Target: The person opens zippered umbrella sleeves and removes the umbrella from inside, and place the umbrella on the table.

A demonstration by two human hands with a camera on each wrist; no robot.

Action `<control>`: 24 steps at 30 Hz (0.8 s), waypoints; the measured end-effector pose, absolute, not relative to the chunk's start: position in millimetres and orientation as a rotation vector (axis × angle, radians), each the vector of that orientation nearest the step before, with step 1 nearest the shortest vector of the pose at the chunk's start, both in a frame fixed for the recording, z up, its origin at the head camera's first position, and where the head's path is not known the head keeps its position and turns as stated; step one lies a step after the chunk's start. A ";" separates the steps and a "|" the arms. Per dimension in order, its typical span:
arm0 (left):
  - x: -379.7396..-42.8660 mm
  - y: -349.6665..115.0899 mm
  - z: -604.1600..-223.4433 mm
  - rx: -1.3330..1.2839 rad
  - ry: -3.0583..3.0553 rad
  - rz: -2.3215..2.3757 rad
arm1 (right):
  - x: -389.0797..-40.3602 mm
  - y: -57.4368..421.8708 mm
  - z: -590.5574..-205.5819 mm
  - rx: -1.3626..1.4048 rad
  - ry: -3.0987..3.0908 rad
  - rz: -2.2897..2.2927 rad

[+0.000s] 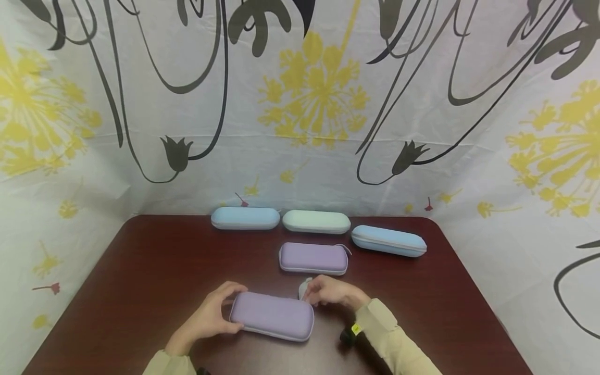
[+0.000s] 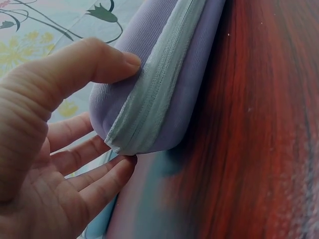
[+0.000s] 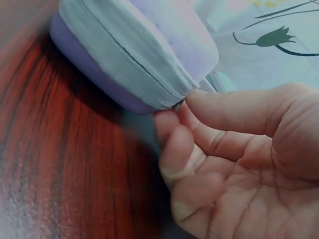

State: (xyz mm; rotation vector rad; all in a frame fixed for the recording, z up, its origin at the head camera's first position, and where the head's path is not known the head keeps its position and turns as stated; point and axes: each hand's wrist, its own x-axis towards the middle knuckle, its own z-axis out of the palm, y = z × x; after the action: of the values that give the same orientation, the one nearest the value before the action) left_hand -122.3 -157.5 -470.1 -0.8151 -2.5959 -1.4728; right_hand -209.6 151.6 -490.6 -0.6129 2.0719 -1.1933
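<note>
A purple zippered case [image 1: 273,315] lies near the front of the table with its zip fastened along the visible sides. My left hand [image 1: 213,312] grips its left end, thumb on the near side and fingers around the far corner. In the left wrist view the thumb presses the purple fabric [image 2: 149,30] beside the pale zip band. At the far right corner my right hand [image 1: 330,290] pinches the zipper pull [image 3: 177,105], mostly covered by thumb and fingers. A pale grey strap loop [image 1: 303,288] sticks out beside those fingers.
Behind stands another purple case [image 1: 313,258]. Farther back are a blue case [image 1: 246,218], a mint green case [image 1: 316,222] and a second blue case [image 1: 389,241] at the right. A patterned cloth [image 1: 290,172] hangs behind the dark red wooden table [image 1: 164,271].
</note>
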 end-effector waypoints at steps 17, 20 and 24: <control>-137.3 -168.6 -509.4 -0.837 -2.615 -1.489 | -207.0 151.7 -496.9 -0.881 2.280 -1.182; -137.7 -167.8 -511.1 -0.831 -2.620 -1.464 | -202.3 151.5 -496.8 -1.043 2.446 -1.106; -137.6 -167.1 -513.1 -0.821 -2.625 -1.431 | -195.6 152.6 -498.4 -1.101 2.579 -1.074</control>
State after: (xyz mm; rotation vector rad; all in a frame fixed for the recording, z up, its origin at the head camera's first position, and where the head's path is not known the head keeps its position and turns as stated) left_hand -137.6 -167.1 -513.1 -0.8213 -2.6246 -1.4307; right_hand -195.6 152.6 -498.4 -1.1015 2.5790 -1.0740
